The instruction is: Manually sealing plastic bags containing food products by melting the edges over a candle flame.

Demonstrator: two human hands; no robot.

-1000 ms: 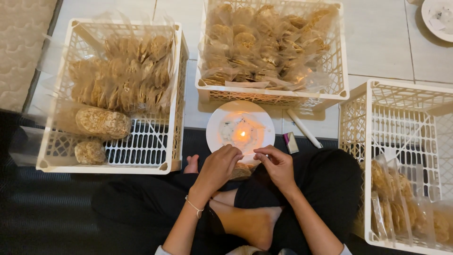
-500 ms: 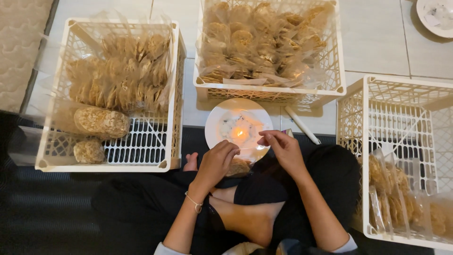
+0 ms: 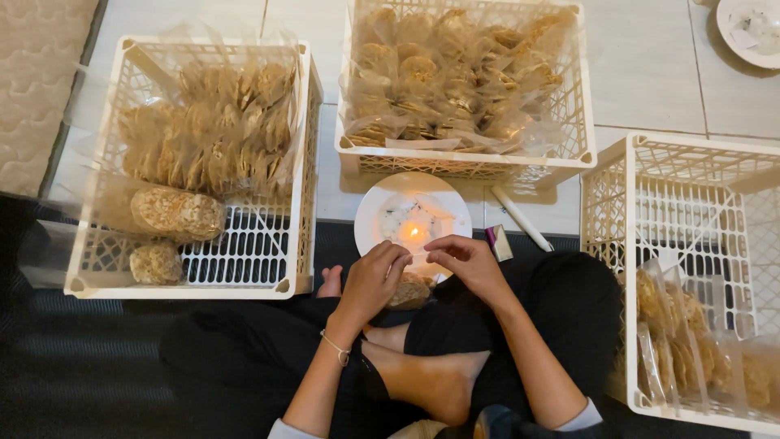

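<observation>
A clear plastic packet of round brown crackers (image 3: 410,290) is held over the lap, just below the near rim of a round white plate (image 3: 378,211). The packet's mouth is pinched between the narrowed fingers of the left hand (image 3: 372,280) and the right hand (image 3: 469,264), close to 1 small lit candle (image 3: 413,232) standing on that plate. Farther out, 3 white plastic lattice crates are seen: a left crate (image 3: 302,162), a far crate (image 3: 578,122) and a right crate (image 3: 605,203), each holding cracker packets.
</observation>
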